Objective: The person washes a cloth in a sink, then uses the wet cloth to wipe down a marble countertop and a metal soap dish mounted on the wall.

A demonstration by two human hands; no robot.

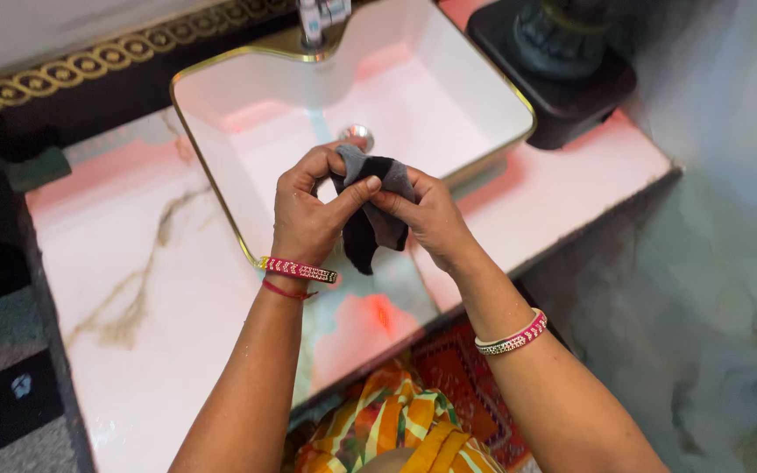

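Both forearms come up from the bottom edge and converge at centre, bare to the elbow. The left hand (pixel 307 217) is curled, thumb stretched across to the right, fingers bent over the top in a pinch. The right hand (pixel 427 213) meets it fingertip to fingertip, knuckles up, fingers folded tight, wrist angled inward. Beaded bangles sit on both wrists, with a red thread below the left one. Both hands are closed in a grip.

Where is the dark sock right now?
In the head view, the dark sock is near the middle, pinched between the left hand and the right hand, above the white sink's near rim.
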